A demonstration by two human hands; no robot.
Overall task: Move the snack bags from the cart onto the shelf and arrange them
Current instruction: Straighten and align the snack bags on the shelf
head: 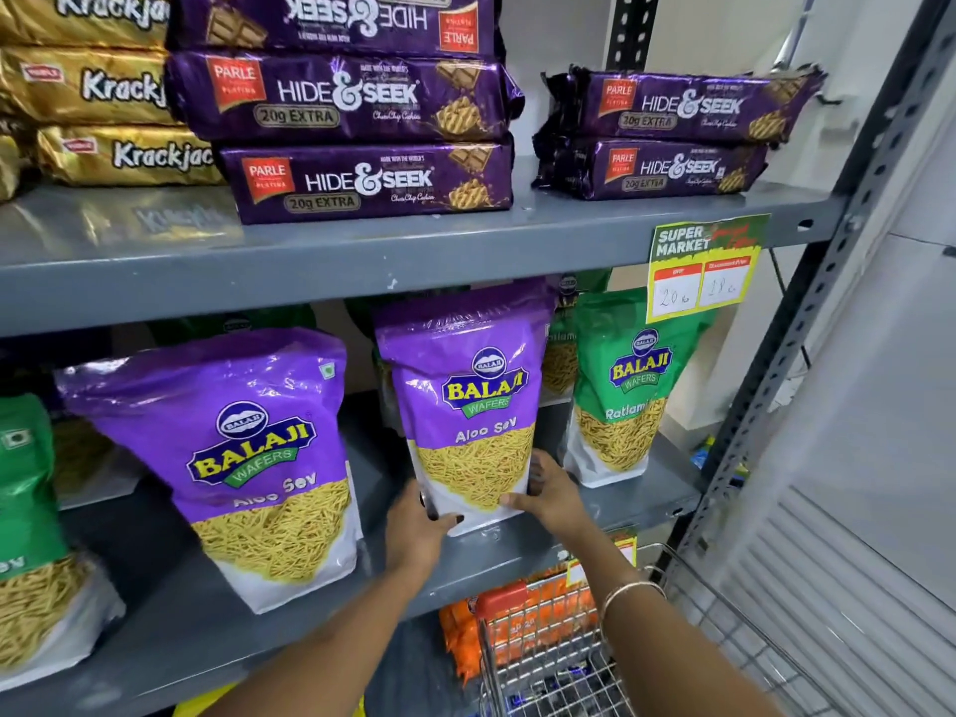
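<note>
A purple Aloo Sev snack bag [473,406] stands upright on the grey middle shelf [517,561]. My left hand [419,525] grips its lower left corner and my right hand [548,496] grips its lower right corner. A second purple Aloo Sev bag [233,458] stands to its left, leaning forward. A green Ratlami bag [621,390] stands to its right, with another green bag partly hidden behind. The wire cart [558,649] sits at the bottom right below my right arm.
Purple Hide & Seek packs [362,142] and gold Krackjack packs [98,95] fill the upper shelf. A supermarket price tag [698,271] hangs from its edge. A green bag [26,509] stands far left. Orange packets [465,633] lie below. A perforated steel upright [807,323] borders the right.
</note>
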